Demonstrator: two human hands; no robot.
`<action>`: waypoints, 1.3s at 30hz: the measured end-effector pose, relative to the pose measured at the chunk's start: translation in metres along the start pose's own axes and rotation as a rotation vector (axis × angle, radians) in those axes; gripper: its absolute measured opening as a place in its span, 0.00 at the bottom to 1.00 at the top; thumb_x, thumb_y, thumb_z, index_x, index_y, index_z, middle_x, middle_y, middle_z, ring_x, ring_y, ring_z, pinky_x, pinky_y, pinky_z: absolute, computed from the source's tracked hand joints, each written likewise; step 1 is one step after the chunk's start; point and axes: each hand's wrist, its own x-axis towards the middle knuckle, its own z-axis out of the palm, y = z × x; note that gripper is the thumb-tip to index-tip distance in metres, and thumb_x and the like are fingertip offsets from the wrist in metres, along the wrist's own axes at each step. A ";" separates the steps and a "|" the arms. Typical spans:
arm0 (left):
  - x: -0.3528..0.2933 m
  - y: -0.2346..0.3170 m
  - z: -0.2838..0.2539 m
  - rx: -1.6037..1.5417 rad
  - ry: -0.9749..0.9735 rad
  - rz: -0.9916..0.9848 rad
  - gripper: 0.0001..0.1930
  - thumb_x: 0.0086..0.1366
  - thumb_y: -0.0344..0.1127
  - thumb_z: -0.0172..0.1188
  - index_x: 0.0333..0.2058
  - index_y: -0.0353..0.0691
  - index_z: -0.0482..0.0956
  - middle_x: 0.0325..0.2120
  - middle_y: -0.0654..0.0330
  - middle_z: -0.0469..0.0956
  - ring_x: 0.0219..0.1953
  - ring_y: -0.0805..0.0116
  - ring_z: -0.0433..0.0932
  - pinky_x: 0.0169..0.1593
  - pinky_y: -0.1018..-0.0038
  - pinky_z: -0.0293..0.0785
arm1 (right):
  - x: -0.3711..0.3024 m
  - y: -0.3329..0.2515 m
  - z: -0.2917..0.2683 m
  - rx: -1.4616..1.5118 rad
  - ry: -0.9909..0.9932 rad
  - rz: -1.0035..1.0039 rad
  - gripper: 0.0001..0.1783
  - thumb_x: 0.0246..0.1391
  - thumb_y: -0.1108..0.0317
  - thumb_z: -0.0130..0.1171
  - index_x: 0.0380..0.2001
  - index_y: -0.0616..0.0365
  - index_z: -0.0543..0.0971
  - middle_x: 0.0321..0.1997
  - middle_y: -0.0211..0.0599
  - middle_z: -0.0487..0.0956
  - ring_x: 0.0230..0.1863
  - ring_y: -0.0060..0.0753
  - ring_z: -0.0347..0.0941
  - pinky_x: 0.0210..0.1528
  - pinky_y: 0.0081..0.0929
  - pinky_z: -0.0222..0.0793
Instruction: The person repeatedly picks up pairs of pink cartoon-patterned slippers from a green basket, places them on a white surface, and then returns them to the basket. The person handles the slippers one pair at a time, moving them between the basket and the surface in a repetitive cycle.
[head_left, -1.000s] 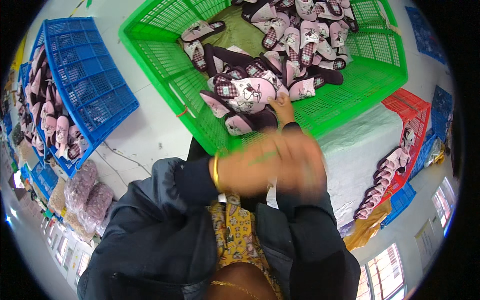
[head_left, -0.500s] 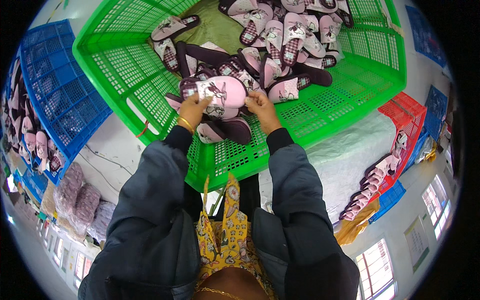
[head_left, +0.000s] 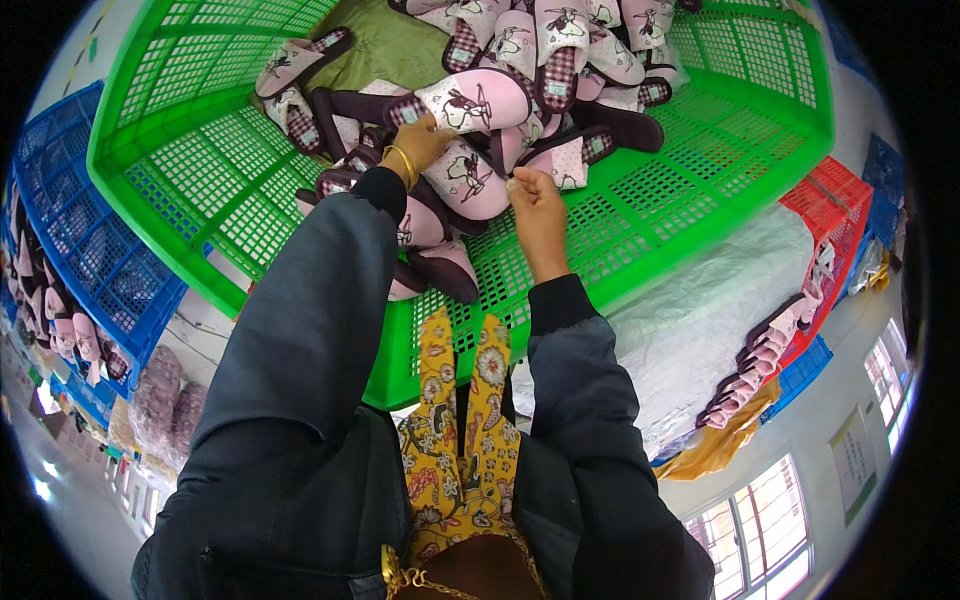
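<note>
My left hand [head_left: 420, 148] is closed on the checked heel end of a pink and white slipper [head_left: 478, 100] with a dark printed figure. That slipper is over the pile in the green plastic basket [head_left: 640, 235]. Just below it rests another slipper [head_left: 466, 180], its dark sole edge showing. My right hand [head_left: 540, 215] is apart from the held slipper, thumb and fingers pinched together by the toe of the lower one. What the pinch holds, if anything, is too small to make out. Several matching slippers lie jumbled around, one dark sole [head_left: 635, 138] facing up.
Olive cloth [head_left: 390, 60] lies in the basket's far part. To the left, a blue crate [head_left: 85, 200] stands with slippers beyond it. A white-covered stack [head_left: 720, 310] and a red crate [head_left: 825, 195] are at right, with a row of slippers [head_left: 765, 350].
Both hands were on one slipper at its two ends. Now my left hand holds a slipper farther into the basket, and my right hand has come off, nearer me. The view has shifted slightly.
</note>
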 end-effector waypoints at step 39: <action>-0.133 0.079 -0.231 -0.791 -0.015 0.251 0.11 0.65 0.28 0.52 0.46 0.42 0.69 0.29 0.70 0.73 0.15 0.85 0.56 0.18 0.86 0.50 | -0.041 0.018 0.179 -1.221 -0.503 -1.009 0.08 0.45 0.67 0.51 0.24 0.54 0.80 0.37 0.32 0.76 0.44 0.36 0.69 0.49 0.35 0.62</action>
